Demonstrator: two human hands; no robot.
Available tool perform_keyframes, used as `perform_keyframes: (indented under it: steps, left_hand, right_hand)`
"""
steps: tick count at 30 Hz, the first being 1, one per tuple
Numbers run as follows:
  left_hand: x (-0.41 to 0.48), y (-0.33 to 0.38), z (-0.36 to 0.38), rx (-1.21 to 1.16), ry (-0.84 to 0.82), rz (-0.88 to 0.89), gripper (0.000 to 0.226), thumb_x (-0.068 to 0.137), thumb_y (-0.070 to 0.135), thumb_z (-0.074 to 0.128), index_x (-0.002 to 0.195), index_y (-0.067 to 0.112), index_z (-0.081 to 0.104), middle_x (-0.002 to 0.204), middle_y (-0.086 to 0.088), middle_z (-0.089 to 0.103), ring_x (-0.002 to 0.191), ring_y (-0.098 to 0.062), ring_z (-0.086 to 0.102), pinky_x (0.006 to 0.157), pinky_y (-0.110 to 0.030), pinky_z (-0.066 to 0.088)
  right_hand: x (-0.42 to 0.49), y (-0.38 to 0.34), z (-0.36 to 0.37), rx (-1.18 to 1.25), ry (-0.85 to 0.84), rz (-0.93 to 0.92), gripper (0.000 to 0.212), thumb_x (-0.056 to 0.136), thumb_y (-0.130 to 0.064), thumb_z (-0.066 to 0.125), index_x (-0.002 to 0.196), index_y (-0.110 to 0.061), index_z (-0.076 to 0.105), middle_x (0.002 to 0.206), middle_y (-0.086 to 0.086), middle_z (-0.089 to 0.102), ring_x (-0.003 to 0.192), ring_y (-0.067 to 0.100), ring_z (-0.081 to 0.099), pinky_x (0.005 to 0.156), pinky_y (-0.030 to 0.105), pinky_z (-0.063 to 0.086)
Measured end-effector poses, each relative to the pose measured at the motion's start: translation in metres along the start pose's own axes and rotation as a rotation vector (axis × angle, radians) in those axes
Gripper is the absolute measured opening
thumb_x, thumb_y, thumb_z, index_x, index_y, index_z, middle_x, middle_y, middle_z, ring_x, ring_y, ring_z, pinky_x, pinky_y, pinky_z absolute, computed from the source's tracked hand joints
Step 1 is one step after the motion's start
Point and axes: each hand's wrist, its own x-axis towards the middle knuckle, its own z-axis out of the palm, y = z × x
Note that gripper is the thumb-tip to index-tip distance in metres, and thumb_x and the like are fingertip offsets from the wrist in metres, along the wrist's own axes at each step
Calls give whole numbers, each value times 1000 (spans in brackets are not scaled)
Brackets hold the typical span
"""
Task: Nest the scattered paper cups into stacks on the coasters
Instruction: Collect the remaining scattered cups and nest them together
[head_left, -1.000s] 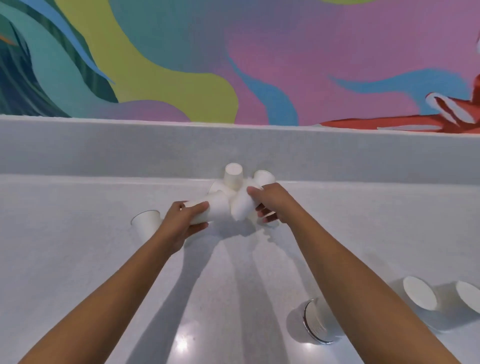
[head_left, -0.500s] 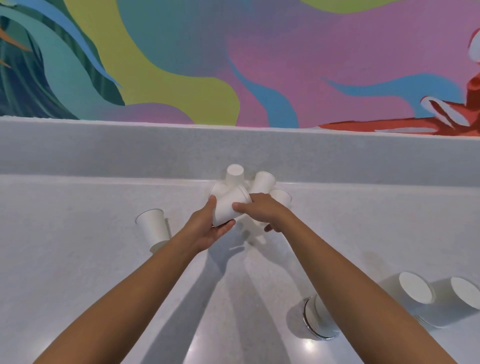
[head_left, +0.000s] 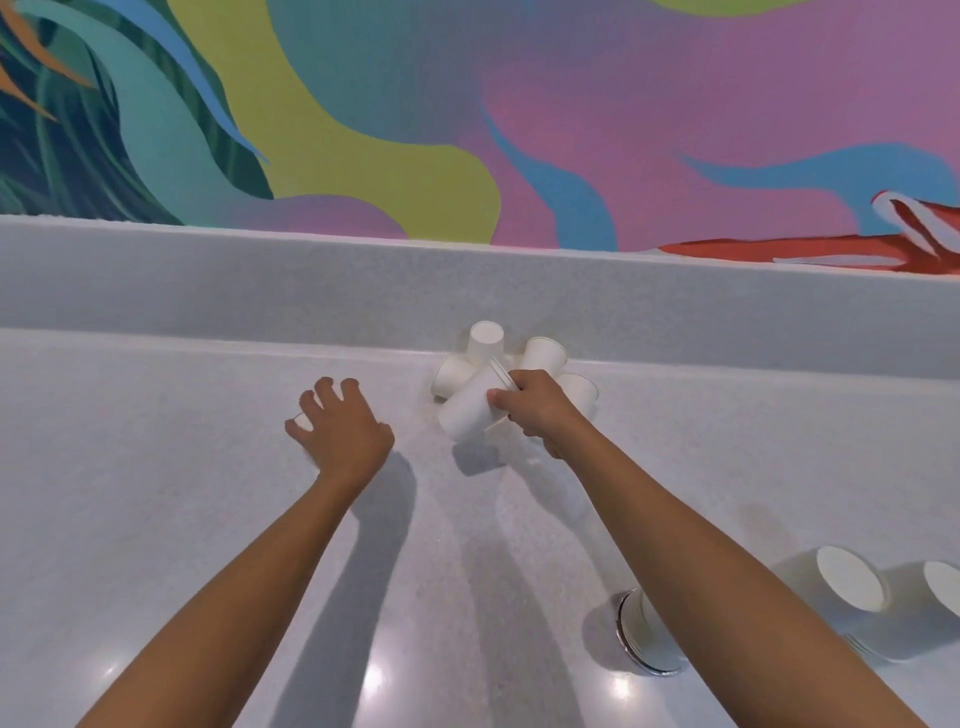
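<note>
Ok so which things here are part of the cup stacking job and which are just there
Part of the job:
- nested cups held in the right hand
- loose cups by the back ledge
- cup stacks at near right
- left hand, open, reaching left

Just there:
- white counter
- painted wall

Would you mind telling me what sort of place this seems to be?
Probably a café or break-area counter, though I can't be sure: a pale speckled countertop with a raised backsplash, a bright painted mural above it, and disposable paper cups scattered about.
</note>
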Motion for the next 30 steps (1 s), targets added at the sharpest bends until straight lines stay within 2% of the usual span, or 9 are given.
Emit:
perform_keyframes:
  steps: [2,4,8,11,14,18,23,27,30]
  left_hand:
    - [2,-8,5,-34,-37,-72,66,83,22,68,139,16,34,152,-10,18,141,-35,14,107,-59,25]
    - [3,-16,10,-125,-60,-104,66,83,13,67,139,14,33,153,-12,12,139,-37,17,101,-55,36]
    - [1,-25,17,-279,-125,-18,71,78,1,69,138,14,32,151,-18,8,130,-42,28,88,-45,46]
    - [1,-25,19,-339,-197,-36,85,71,5,77,139,12,26,141,-22,28,121,-42,43,91,-48,46]
    - [0,-25,23,-340,-285,-27,89,70,8,78,139,11,22,124,-21,48,110,-37,53,85,-43,48]
    - [-4,-18,26,-418,-331,24,86,72,2,76,140,10,24,128,-19,47,116,-35,51,87,-40,48]
    - [-11,5,22,-483,-381,153,82,71,-2,74,138,10,27,128,-18,49,113,-34,54,86,-38,50]
    - [-20,28,17,-519,-433,244,79,72,-1,73,136,12,28,127,-15,48,111,-31,54,85,-38,52]
    - [-28,46,16,-564,-464,304,80,73,0,73,137,14,26,129,-11,46,114,-29,52,88,-37,52]
  right_hand:
    - [1,2,2,-1,-6,0,12,92,-20,56,81,-18,54,71,-2,46,62,11,40,53,22,30]
    - [2,3,3,-10,-7,0,5,92,-20,55,91,-15,55,72,-3,47,62,10,40,53,22,30]
    - [4,6,4,-6,13,4,7,92,-20,55,86,-17,55,70,-2,47,60,11,40,53,23,30]
    - [4,8,2,26,38,12,9,93,-20,55,99,-14,58,80,2,53,72,18,47,61,25,37]
    - [4,9,0,48,51,25,21,93,-21,55,111,-12,61,93,6,56,86,22,52,75,33,42]
    - [3,8,-4,90,117,16,8,94,-22,53,99,-16,55,94,6,56,87,23,52,78,35,42]
    - [2,5,-7,101,165,-12,9,95,-23,48,98,-16,53,93,5,55,87,22,52,78,35,42]
    - [-2,5,-4,47,78,-63,14,96,-24,46,93,-14,55,80,0,53,83,22,50,74,33,40]
    - [-4,7,3,-62,-41,-55,27,97,-34,45,105,-12,59,100,4,61,92,22,56,83,33,44]
